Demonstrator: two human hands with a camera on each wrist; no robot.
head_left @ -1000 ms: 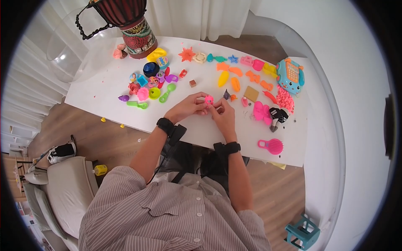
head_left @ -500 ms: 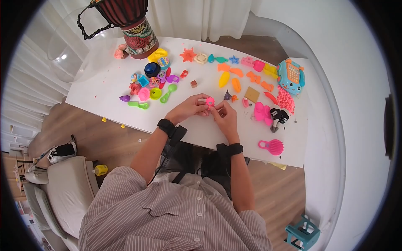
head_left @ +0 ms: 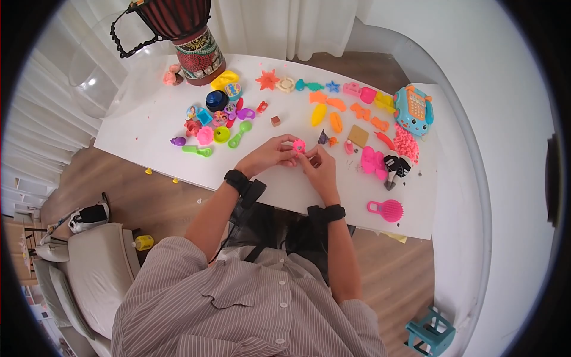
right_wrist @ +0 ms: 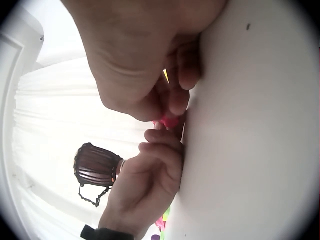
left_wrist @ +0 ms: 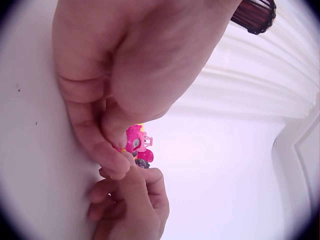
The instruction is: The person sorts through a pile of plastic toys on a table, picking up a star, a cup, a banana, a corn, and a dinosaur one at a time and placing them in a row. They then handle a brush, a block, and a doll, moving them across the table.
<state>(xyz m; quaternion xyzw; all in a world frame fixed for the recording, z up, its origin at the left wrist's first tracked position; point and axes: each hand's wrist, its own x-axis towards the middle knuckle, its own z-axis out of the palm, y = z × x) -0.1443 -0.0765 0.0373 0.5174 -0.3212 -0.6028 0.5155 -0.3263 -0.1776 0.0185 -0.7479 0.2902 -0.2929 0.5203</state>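
A small pink toy with a scalloped edge is between the two hands above the front of the white table. The left hand pinches it from the left with thumb and fingers. From the right, the right hand pinches its lower side, fingertips close to the left thumb. In the left wrist view the pink toy shows a grey spot beside the left fingertips. Fingers cover most of the pink toy in the right wrist view.
On the table lie a pink brush, a brown cube, a tan square and a purple-grey piece. Colourful toys cluster at left, by a drum; a toy phone stands at right.
Both hands have shifted very slightly right in the head view, and the pink toy has turned a little between the fingers. Both hands keep hold of it.
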